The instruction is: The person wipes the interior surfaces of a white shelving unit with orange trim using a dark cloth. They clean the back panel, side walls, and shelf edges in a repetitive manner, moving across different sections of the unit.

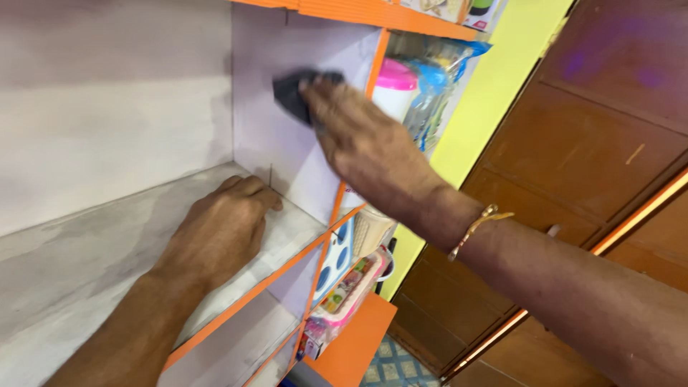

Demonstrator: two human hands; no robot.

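My right hand [362,140] presses a dark cloth [295,93] flat against the pale side panel [269,136] inside a shelf unit. A thin gold bracelet [476,226] circles that wrist. My left hand [218,229] rests palm down on the whitish shelf board [86,258], its fingers curled near the back corner where the board meets the side panel. It holds nothing.
Orange edging [337,208] trims the shelves. Beyond the panel hang packaged goods: a pink-lidded white bottle [393,86], clear blue-trimmed packets [433,86] and toy packs [347,283] lower down. A yellow wall [494,86] and a brown wooden door [595,136] stand on the right.
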